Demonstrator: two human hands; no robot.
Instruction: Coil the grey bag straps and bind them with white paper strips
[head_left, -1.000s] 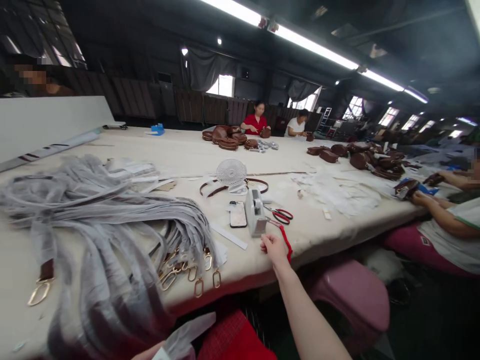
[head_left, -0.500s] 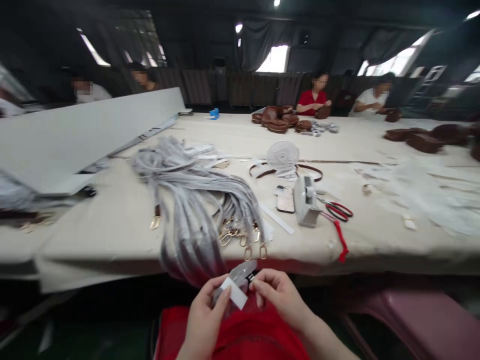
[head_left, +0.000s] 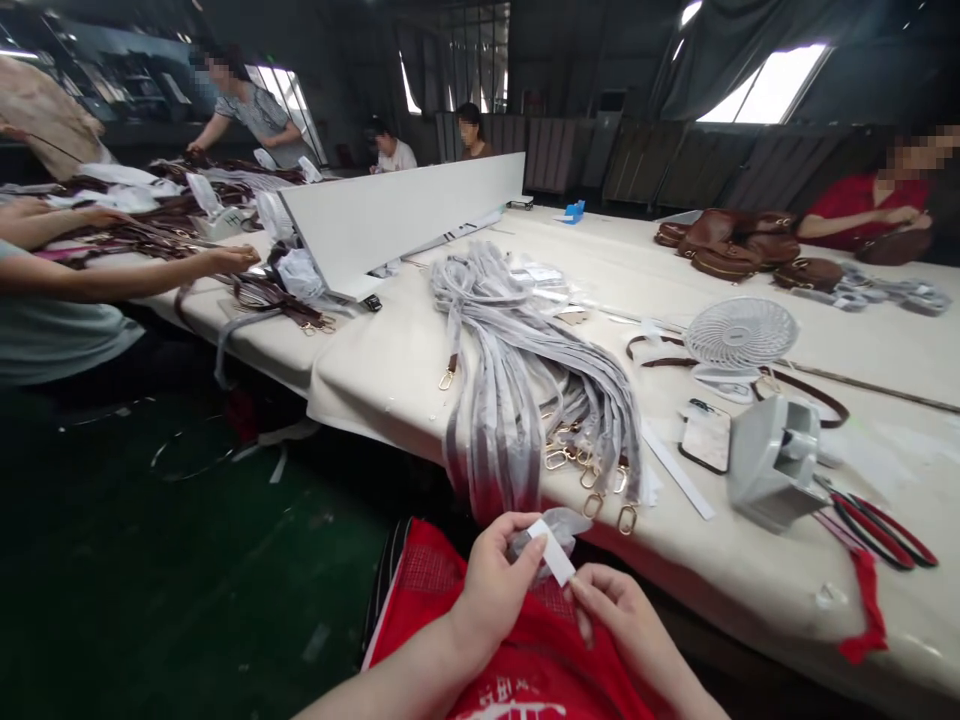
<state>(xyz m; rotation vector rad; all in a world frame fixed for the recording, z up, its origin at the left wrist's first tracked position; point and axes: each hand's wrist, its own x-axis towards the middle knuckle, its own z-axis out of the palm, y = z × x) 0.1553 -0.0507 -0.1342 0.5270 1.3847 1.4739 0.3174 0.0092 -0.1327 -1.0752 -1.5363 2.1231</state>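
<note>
Between thumb and fingers, my left hand (head_left: 499,580) pinches a white strip (head_left: 553,553) against a bunched piece of clear plastic wrap (head_left: 564,525). My right hand (head_left: 611,605) has its fingertips closed at the strip's lower right end; whatever lies between them is too small to name. Both hands are above my red apron (head_left: 525,650), just off the table's front edge. A heap of straps in greyish wrap (head_left: 495,400) lies beyond them on the table (head_left: 375,400), with gold clasps (head_left: 592,503) at its near end.
A tape dispenser (head_left: 780,465), phone (head_left: 705,437), red-handled scissors (head_left: 881,530) and small fan (head_left: 741,333) stand or lie to the right. Brown bags (head_left: 727,245) lie farther back. A white panel (head_left: 412,220) stands at the left, past which a person's arms (head_left: 150,270) reach over straps.
The view has swung left, showing more people and straps on that side. My right fingertips have moved from a small dark piece by the wrap to the end of the white strip.
</note>
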